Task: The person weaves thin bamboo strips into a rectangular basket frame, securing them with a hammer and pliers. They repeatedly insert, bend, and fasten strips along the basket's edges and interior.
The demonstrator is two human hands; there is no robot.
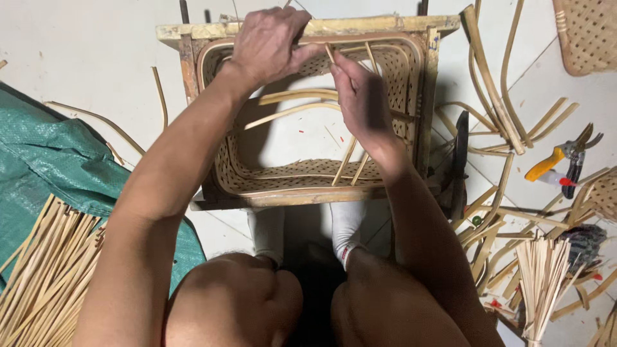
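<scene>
Woven bamboo basket (302, 173), rectangular and bottomless, sits inside a worn wooden frame (308, 29) on the white tiled floor (90, 58), directly ahead of the person's white-socked feet. Thin pale bamboo strips (350, 157) run across its opening from the near wall to the far rim. The left hand (267, 45) rests closed over the far rim of the basket, its fingers curled down onto the frame edge. The right hand (360, 96) pinches the upper end of one thin strip between thumb and fingers, just beside the left hand. A bundle of long flat bamboo slats (45, 270) lies to the left on a green tarpaulin sheet (38, 154). To the right, curved bamboo offcuts (495, 109) are scattered, near yellow-handled pruning shears (559, 160) and a smaller tied bundle of splints (543, 270). Another woven panel (588, 32) shows at the top right corner.
</scene>
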